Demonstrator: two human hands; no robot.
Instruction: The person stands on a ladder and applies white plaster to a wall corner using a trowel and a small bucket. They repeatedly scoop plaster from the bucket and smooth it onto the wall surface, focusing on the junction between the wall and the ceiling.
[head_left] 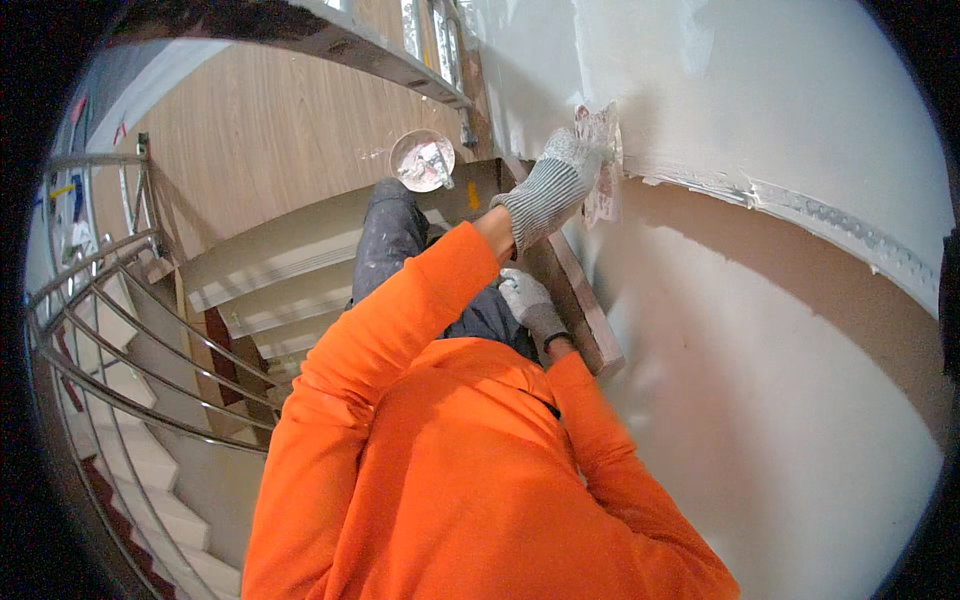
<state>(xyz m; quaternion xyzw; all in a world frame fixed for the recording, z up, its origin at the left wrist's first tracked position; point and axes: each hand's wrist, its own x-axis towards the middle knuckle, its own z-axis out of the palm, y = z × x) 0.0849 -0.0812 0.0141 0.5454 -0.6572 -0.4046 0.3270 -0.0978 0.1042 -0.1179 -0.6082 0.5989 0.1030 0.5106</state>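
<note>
My left hand (pixel 562 178), in a grey knitted glove, reaches across to the wall and is closed on a putty knife (pixel 602 195). Its wide blade is smeared with whitish and pinkish plaster and stands against the wall by the end of a ledge; the handle is hidden by the hand. My right hand (pixel 526 298), gloved too, is low by my thigh, next to a long board (pixel 580 305). Its fingers look curled, and what they hold, if anything, is hidden. Beyond my knee stands a round bucket (pixel 404 174) with pale plaster and a smeared tool in it.
A perforated metal corner bead (pixel 830 222) runs along the plastered wall (pixel 780 90). Steps (pixel 270 285) drop away at the left, beside a curved metal railing (pixel 150 405). A metal beam (pixel 370 55) crosses above the wood-patterned surface (pixel 270 120).
</note>
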